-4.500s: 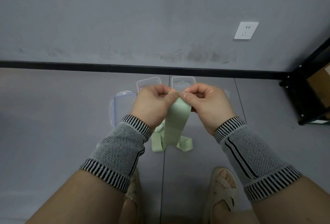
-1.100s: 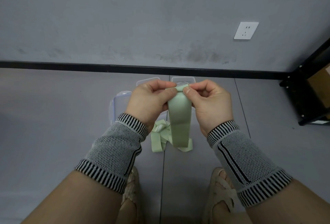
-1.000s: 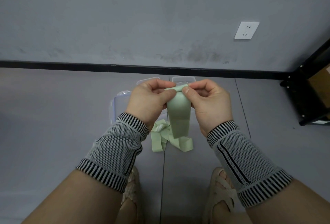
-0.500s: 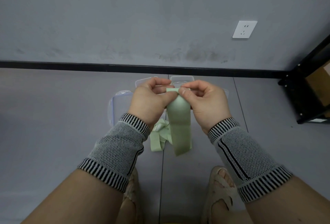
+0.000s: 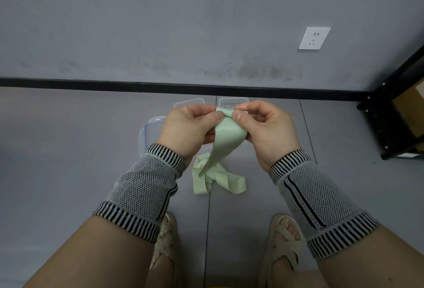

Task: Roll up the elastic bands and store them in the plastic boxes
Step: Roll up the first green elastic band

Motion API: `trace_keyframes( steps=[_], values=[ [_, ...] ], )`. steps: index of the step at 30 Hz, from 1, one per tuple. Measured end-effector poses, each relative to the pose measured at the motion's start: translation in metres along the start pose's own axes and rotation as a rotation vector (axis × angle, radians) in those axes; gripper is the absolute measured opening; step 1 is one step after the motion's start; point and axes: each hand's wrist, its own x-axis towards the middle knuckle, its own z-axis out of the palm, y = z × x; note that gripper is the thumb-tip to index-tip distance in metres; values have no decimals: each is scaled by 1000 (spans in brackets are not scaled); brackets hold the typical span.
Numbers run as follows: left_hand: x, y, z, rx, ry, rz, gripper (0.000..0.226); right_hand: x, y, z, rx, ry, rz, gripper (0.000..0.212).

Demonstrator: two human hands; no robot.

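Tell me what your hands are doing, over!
Left hand and right hand both pinch the pale green elastic band, top end rolled. Tail trails to the grey floor. Clear plastic boxes behind, nothing blocking.

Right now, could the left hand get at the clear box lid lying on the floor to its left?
Probably not yet: the left hand and right hand both pinch the green elastic band. Nothing lies over the lid.

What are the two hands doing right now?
Left hand: pinching the top end of the green band.
Right hand: pinching the same end of the band.
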Motion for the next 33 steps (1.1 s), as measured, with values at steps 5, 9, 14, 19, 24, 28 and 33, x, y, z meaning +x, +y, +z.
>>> trace_keyframes(
  steps=[5,9,14,19,24,28,33],
  values=[
    [1,-4,2,60,-7,68,12,2,2,0,20,74,0,11],
    [2,-10,5,170,36,77,11,5,3,-3,44,155,4,12],
    [2,-10,7,163,-3,36,13,7,5,-5,82,204,-5,12],
    [3,-11,6,187,32,45,17,8,4,-4,113,211,-10,13],
    [3,-11,8,164,32,60,17,6,2,-4,112,217,-23,14],
    [2,-11,12,142,52,39,11,4,0,-2,123,199,-26,16],
    [4,-8,13,113,51,10,21,3,1,-1,92,190,-48,13]
  ],
)
